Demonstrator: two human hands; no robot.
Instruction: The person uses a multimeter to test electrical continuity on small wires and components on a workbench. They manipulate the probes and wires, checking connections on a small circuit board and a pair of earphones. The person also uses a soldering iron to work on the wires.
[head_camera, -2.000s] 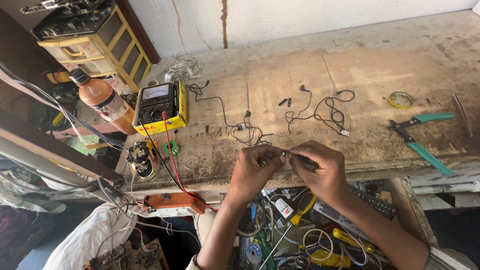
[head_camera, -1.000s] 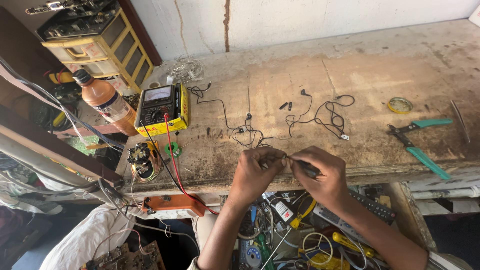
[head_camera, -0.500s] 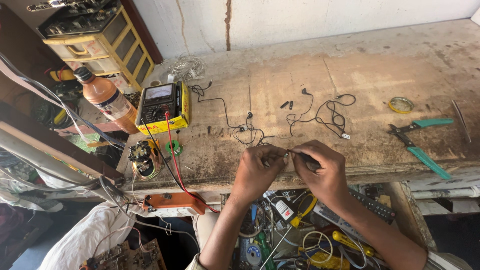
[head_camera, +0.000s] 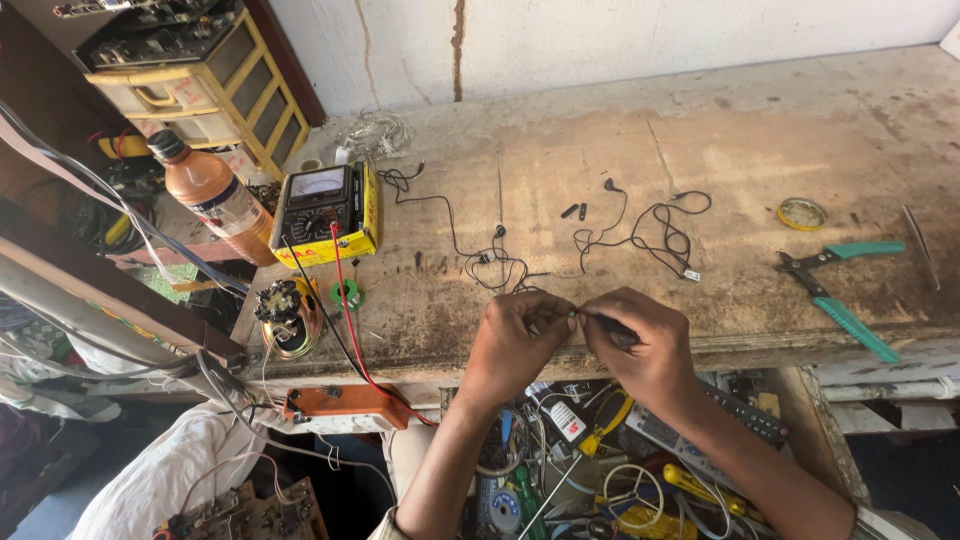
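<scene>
Two hands work at the front edge of the worktop (head_camera: 720, 110). The left hand (head_camera: 515, 345) and the right hand (head_camera: 640, 345) are close together, fingertips almost touching. Between them runs one thin black wire (head_camera: 572, 313), and each hand pinches one end of it. The right hand also seems to grip one small dark tool (head_camera: 615, 328), but most of it is hidden.

The wire leads back to one tangle of black earphone cable (head_camera: 650, 235) lying just behind the hands, near the middle of the worktop. One yellow meter (head_camera: 325, 213) sits near the left edge, with one orange bottle (head_camera: 212, 195) beside it. One pair of green-handled pliers (head_camera: 840, 285) lies near the right edge, and one small round tin (head_camera: 802, 213) lies behind the pliers.

Compared with two seconds ago, the hands have moved closer together and sit a little lower, at the worktop's front edge. The cable, meter and pliers have not moved.
</scene>
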